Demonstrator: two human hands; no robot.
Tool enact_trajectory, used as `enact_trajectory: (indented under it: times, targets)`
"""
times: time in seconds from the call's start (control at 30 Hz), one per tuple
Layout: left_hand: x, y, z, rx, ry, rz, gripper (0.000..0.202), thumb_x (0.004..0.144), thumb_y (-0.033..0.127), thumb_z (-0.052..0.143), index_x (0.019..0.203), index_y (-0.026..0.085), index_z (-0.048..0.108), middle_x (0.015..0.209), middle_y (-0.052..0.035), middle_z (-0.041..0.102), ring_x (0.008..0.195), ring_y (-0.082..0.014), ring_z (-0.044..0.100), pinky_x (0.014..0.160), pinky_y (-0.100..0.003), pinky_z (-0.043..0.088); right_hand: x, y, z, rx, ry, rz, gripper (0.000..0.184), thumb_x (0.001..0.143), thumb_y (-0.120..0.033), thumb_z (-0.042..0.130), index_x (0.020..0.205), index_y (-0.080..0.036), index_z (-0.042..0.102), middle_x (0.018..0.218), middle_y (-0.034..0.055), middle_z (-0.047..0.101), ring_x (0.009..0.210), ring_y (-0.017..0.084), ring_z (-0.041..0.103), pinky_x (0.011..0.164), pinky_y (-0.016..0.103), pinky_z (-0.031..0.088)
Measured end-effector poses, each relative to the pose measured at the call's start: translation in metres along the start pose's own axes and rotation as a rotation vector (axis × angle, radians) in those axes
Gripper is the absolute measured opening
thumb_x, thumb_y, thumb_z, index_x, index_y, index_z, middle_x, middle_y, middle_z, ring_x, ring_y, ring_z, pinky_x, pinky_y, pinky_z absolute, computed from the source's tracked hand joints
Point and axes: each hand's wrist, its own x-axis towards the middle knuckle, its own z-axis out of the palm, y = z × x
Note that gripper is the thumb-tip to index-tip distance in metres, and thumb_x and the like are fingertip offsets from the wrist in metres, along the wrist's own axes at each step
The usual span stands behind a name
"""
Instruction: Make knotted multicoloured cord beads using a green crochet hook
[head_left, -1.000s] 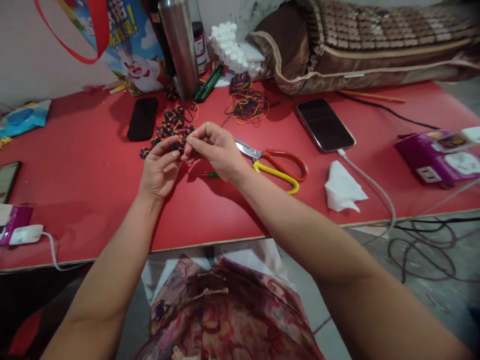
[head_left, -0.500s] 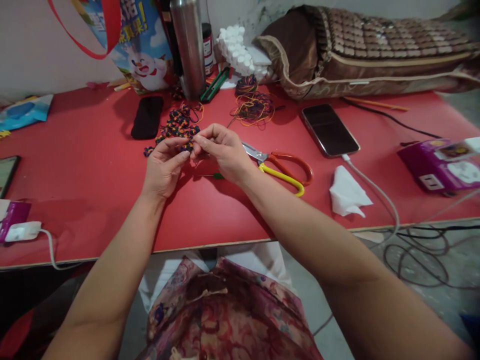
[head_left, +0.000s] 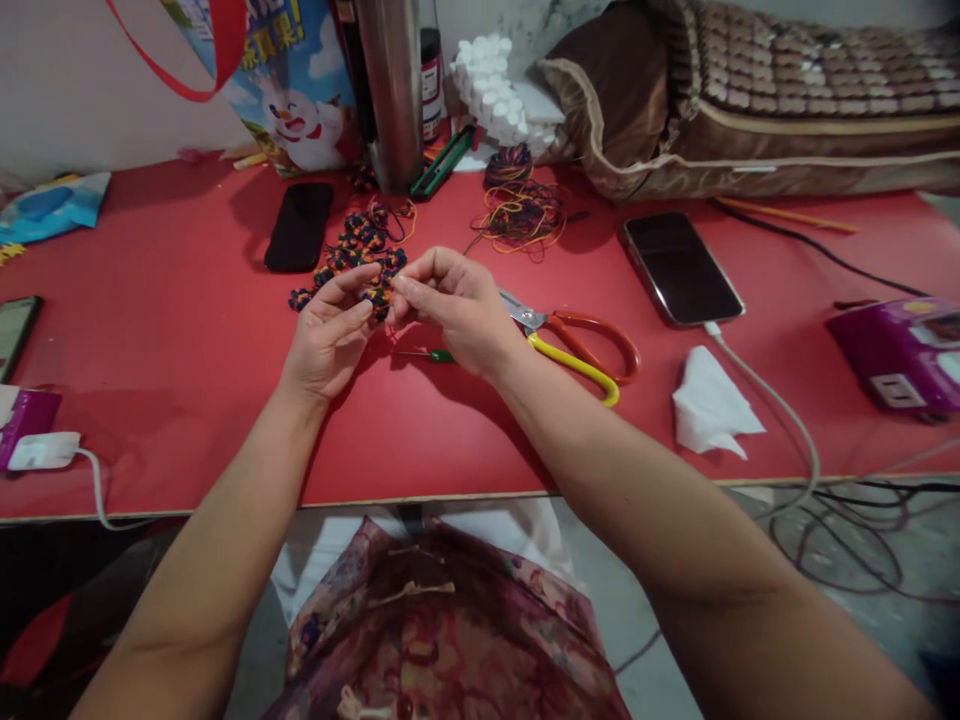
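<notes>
- Spread wider since the earlier frame: thumb and forefinger of the left hand (head_left: 326,345); shifted rightward with the camera's view: most things on the counter (head_left: 187,380).
- With the left hand: forefinger clear, thumb tip by the knotted cord (head_left: 356,250); cannot tell whether gripped by the other fingers.
- With the right hand (head_left: 465,310): narrow pinch, seemingly on a strand of the knotted cord, too fine to make out.
- Knotted cord: partly between both hands, partly heaped just beyond; cannot tell whether all one piece.
- Chief risk: losing a loop, from too light a left hold against a right-hand pull.
- Also possible: a knot drawn tight off its place, from uneven pulling.
- Watch for snagging in the loose tangle (head_left: 521,215) beyond the right hand.
- Beware of the green-handled tool (head_left: 441,356), just below the right hand: a prick or snag possible if lowered carelessly.
- Likewise with the scissors (head_left: 534,318), partly hidden: liable to a nudge from a turning wrist.
</notes>
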Motion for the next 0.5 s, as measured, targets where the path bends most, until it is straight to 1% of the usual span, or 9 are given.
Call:
enact_trajectory:
  times: [0.07,0.13,0.17,0.2,0.27,0.37,0.43,0.5]
  targets:
    - [-0.002,0.004,0.006,0.002,-0.005,-0.048,0.038,0.078,0.047,0.107,0.103,0.023,0.089,0.099,-0.0037,0.084,0.088,-0.0146,0.076,0.082,-0.026,0.065,0.001,0.0,-0.001,0.003,-0.033,-0.009,0.054,0.082,-0.062,0.1,0.089,-0.022,0.065,0.074,-0.0052,0.076,0.068,0.01,0.071,0.074,0.027,0.064]
    - [-0.003,0.006,0.011,-0.002,-0.003,-0.09,0.036,0.076,0.047,0.109,0.088,0.022,0.087,0.086,-0.0021,0.08,0.079,-0.0126,0.072,0.073,-0.023,0.062,0.001,-0.001,-0.001,0.0,-0.038,-0.019,0.053,0.083,-0.062,0.1,0.091,-0.023,0.066,0.075,-0.0044,0.076,0.07,0.011,0.072,0.075,0.027,0.064]
    - [-0.003,0.006,0.012,-0.006,0.002,-0.102,0.036,0.072,0.044,0.111,0.084,0.023,0.086,0.083,-0.0013,0.079,0.077,-0.0121,0.072,0.071,-0.022,0.062,0.001,-0.001,-0.001,-0.007,-0.03,-0.023,0.051,0.083,-0.062,0.1,0.091,-0.023,0.067,0.076,-0.0041,0.076,0.071,0.011,0.072,0.076,0.027,0.065]
    - [-0.003,0.006,0.013,-0.008,0.011,-0.104,0.035,0.069,0.04,0.113,0.083,0.023,0.085,0.082,-0.0009,0.079,0.077,-0.012,0.072,0.071,-0.021,0.062,0.001,-0.002,0.0,-0.019,-0.016,-0.023,0.05,0.084,-0.061,0.099,0.091,-0.023,0.068,0.077,-0.0039,0.076,0.073,0.011,0.072,0.076,0.027,0.065]
    - [-0.002,0.005,0.013,-0.007,0.045,-0.073,0.035,0.065,0.036,0.115,0.085,0.025,0.087,0.088,-0.0013,0.083,0.082,-0.0134,0.076,0.076,-0.023,0.064,0.0,-0.003,0.0,-0.037,0.023,-0.009,0.048,0.084,-0.06,0.1,0.092,-0.023,0.071,0.079,-0.0037,0.076,0.074,0.012,0.073,0.075,0.026,0.064]
    - [-0.001,0.002,0.012,0.016,0.088,0.002,0.036,0.067,0.038,0.114,0.092,0.025,0.092,0.099,-0.0049,0.087,0.091,-0.0177,0.081,0.085,-0.029,0.067,-0.001,-0.004,-0.001,-0.007,0.07,0.065,0.049,0.081,-0.061,0.101,0.096,-0.023,0.074,0.08,-0.0039,0.076,0.075,0.012,0.073,0.069,0.024,0.063]
    - [-0.002,0.001,0.013,0.032,0.108,0.016,0.035,0.067,0.039,0.113,0.093,0.023,0.093,0.099,-0.0066,0.089,0.089,-0.0189,0.082,0.087,-0.031,0.068,-0.001,-0.004,-0.002,0.047,0.069,0.116,0.049,0.08,-0.061,0.101,0.1,-0.024,0.076,0.08,-0.0047,0.075,0.074,0.011,0.073,0.066,0.022,0.062]
    - [-0.002,0.001,0.014,0.044,0.128,-0.001,0.031,0.068,0.037,0.111,0.091,0.024,0.094,0.095,-0.0059,0.089,0.084,-0.0181,0.082,0.084,-0.031,0.069,-0.001,-0.004,-0.003,0.104,0.042,0.137,0.049,0.08,-0.061,0.102,0.101,-0.024,0.076,0.081,-0.0053,0.076,0.072,0.011,0.074,0.064,0.022,0.063]
